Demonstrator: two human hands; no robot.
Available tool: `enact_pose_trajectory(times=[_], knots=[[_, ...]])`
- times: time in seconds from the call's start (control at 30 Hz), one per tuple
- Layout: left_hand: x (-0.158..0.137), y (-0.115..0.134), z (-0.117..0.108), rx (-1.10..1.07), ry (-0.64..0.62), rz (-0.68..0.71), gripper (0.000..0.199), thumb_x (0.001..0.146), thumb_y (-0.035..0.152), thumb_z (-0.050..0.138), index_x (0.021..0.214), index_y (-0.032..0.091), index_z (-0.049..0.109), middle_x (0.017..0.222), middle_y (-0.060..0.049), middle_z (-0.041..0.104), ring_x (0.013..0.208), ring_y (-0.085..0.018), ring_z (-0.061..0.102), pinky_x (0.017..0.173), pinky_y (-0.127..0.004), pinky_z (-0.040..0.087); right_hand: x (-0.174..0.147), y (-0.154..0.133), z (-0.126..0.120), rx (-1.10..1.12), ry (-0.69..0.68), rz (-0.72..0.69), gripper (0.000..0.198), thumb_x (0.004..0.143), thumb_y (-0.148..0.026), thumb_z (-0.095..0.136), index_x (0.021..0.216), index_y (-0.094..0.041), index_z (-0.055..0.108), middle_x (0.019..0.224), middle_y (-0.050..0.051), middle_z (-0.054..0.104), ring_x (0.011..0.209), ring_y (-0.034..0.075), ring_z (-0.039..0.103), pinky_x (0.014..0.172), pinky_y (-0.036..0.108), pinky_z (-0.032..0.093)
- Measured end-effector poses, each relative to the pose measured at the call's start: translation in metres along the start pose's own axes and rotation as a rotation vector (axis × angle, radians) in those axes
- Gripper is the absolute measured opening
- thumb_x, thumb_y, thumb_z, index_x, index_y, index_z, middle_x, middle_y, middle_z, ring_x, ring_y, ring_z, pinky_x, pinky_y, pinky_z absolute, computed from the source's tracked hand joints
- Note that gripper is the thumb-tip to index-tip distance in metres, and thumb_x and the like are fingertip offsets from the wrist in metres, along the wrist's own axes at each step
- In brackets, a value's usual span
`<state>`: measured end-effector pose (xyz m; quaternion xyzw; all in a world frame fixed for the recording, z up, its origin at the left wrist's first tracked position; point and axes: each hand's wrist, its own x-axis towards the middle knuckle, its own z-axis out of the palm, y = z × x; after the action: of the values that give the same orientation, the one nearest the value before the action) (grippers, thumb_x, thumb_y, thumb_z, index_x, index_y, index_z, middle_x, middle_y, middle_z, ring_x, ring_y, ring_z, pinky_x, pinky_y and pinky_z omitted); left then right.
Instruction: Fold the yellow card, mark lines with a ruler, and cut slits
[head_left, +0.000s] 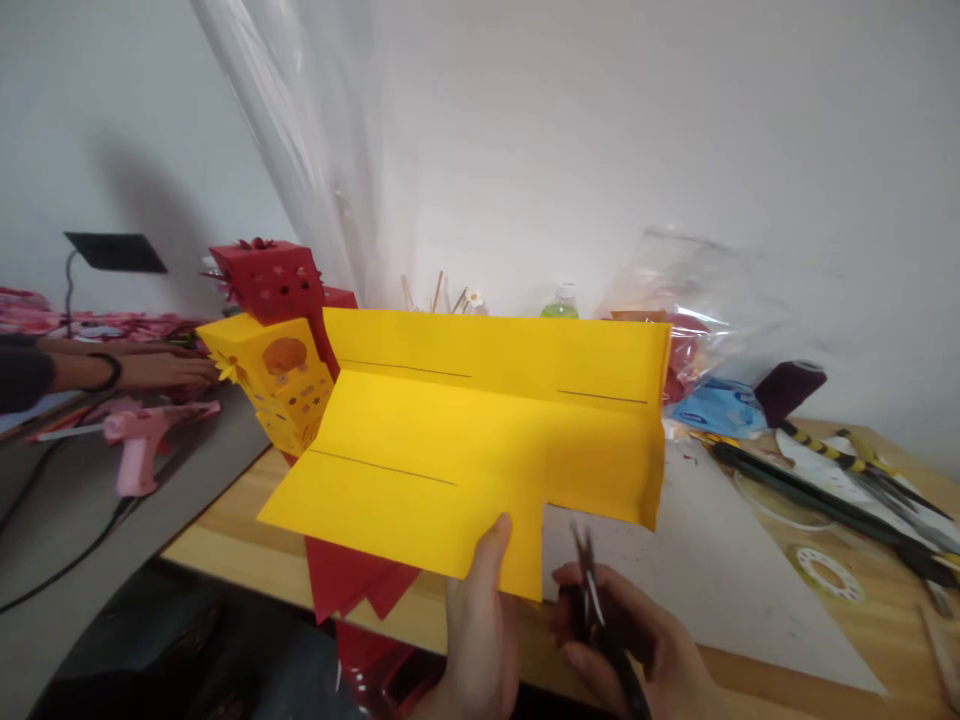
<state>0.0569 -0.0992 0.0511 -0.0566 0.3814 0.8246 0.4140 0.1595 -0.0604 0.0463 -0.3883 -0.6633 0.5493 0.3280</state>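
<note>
A folded sheet of yellow card (pixel 420 430) is held up in front of me, with dark pencil lines along its creases and a rectangular notch cut from its lower right corner. My left hand (pixel 484 620) pinches its bottom edge, thumb on the near face and fingers hidden behind. Just below the notch, my right hand (pixel 645 640) grips a pair of scissors (pixel 591 590), blades pointing up and apart from the card. Red card pieces (pixel 352 575) lie beneath the yellow card at the table's front.
Behind on the left stand a yellow cut-out paper box (pixel 289 390) and a red one (pixel 270 280). Farther left are a pink glue gun (pixel 146 440) and another person's hand (pixel 161 370). A white sheet (pixel 720 570), tape roll (pixel 829 573) and tools (pixel 825 490) lie right.
</note>
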Motion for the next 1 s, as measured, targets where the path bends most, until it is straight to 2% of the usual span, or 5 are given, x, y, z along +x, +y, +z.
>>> enact_pose_trajectory(times=[0.17,0.3,0.7,0.83,1.0], knots=[[-0.002,-0.012,0.006,-0.010,-0.022,0.078,0.050,0.068,0.032,0.072,0.114,0.015,0.059,0.116,-0.010,0.063,0.109,-0.029,0.057,0.091,-0.038,0.047,0.022,0.004,0.008,0.374,0.277,0.010,0.037,0.059,-0.041,0.077,0.085,-0.022,0.060,0.080,0.001,0.068,0.075,0.017,0.062,0.061,0.023,0.046],[-0.005,-0.021,0.007,0.018,0.001,0.174,0.054,0.069,0.028,0.072,0.119,0.017,0.056,0.117,-0.009,0.062,0.114,-0.028,0.053,0.096,-0.035,0.044,0.033,-0.004,0.018,0.489,0.278,0.005,0.031,0.062,-0.037,0.076,0.081,-0.020,0.060,0.079,0.000,0.066,0.074,0.014,0.058,0.060,0.021,0.043],[0.003,-0.041,-0.008,0.008,0.046,0.128,0.066,0.068,0.028,0.076,0.126,0.021,0.047,0.139,-0.009,0.043,0.125,-0.030,0.042,0.105,-0.041,0.036,0.035,-0.007,0.029,0.735,0.181,0.079,0.034,0.067,-0.023,0.071,0.098,-0.022,0.057,0.090,0.000,0.066,0.077,0.018,0.060,0.062,0.026,0.046],[0.001,-0.037,-0.004,-0.023,0.057,0.109,0.062,0.068,0.023,0.075,0.124,0.020,0.049,0.135,-0.009,0.047,0.121,-0.030,0.046,0.103,-0.042,0.039,0.038,-0.008,0.032,0.782,0.167,0.083,0.038,0.067,-0.025,0.072,0.102,-0.023,0.059,0.089,0.001,0.066,0.080,0.018,0.059,0.061,0.026,0.046],[-0.006,-0.030,0.003,-0.080,0.019,0.077,0.052,0.070,0.021,0.072,0.119,0.020,0.054,0.124,-0.008,0.058,0.117,-0.028,0.051,0.098,-0.039,0.044,0.037,-0.010,0.028,0.721,0.185,0.031,0.021,0.065,-0.027,0.072,0.080,-0.021,0.060,0.086,0.000,0.065,0.070,0.015,0.057,0.057,0.024,0.043]])
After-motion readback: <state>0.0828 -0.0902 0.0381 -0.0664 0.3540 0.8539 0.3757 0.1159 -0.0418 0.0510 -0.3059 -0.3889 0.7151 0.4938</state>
